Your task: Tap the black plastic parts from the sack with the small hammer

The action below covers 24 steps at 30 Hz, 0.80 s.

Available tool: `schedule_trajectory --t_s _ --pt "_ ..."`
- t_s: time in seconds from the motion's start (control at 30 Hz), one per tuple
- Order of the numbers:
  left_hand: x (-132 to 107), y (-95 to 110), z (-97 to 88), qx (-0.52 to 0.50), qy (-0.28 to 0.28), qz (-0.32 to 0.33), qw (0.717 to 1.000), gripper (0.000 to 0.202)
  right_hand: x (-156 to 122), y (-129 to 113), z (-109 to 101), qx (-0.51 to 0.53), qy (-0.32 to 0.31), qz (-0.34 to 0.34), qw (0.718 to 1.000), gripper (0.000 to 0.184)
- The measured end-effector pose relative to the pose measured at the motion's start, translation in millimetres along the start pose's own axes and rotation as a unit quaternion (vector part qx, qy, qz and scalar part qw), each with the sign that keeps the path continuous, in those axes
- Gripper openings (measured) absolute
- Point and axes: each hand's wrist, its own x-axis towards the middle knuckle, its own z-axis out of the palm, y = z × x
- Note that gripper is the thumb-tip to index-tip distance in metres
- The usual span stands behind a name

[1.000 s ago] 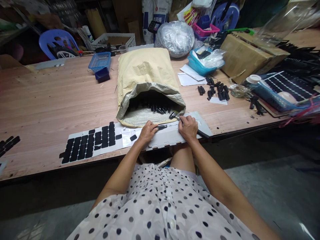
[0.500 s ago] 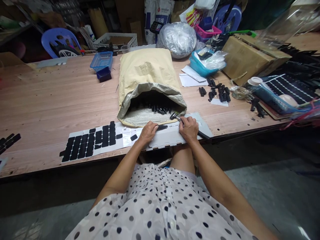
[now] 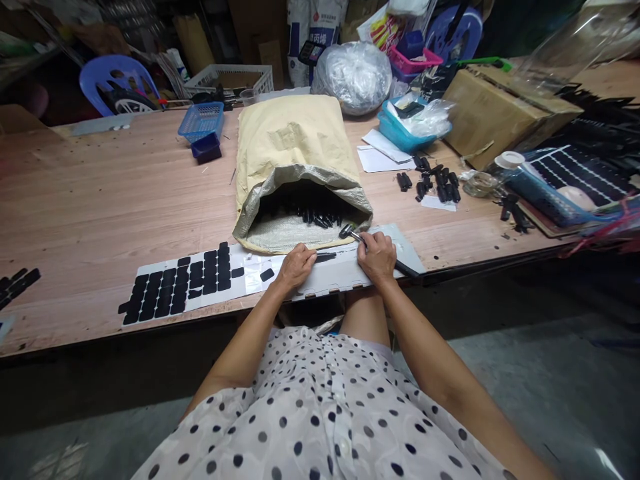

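My right hand (image 3: 377, 256) is closed around a small hammer (image 3: 407, 270). The metal head sticks out to the upper left and the black handle to the lower right. Pinched in my left hand (image 3: 297, 264) is a slim black piece (image 3: 327, 256), its tip pointing right, low over a pale grey board (image 3: 345, 275) at the table's front edge. Just behind the hands lies a yellowish woven sack (image 3: 295, 133), its mouth facing me, with several black pieces (image 3: 320, 217) inside. Left of my hand is a white sheet with rows of black rounded pads (image 3: 165, 291).
Several black parts (image 3: 443, 183) lie on the right of the table (image 3: 125, 193). Beyond them are a teal basket (image 3: 407, 133) and a cardboard box (image 3: 493, 117). A blue basket (image 3: 201, 121) stands left of the sack. The table's front edge is close to my lap.
The black piece in my left hand has tilted slightly. Both hands keep almost the same place, and the hammer stays in my right hand. The view has shifted a little.
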Motion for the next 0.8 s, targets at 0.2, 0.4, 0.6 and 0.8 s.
schedule_trajectory --t_s 0.2,0.4,0.6,0.8 --pt "4.7 -3.3 -1.5 -0.018 0.013 -0.002 1.000 0.021 0.0 -0.6 -1.0 0.001 -0.005 0.006 1.000 0.030" --pt "1.8 -4.9 2.1 -0.029 0.028 0.013 0.999 0.019 0.4 -1.8 -3.2 0.000 -0.011 0.010 1.000 0.030" --pt "-1.0 -2.9 2.9 -0.033 0.021 0.003 0.999 0.021 0.8 -1.0 -4.4 0.008 -0.013 0.014 1.000 0.030" --pt "0.6 -2.3 3.1 -0.029 0.006 -0.020 0.999 0.024 0.7 -1.2 -6.5 0.018 -0.022 0.016 0.999 0.030"
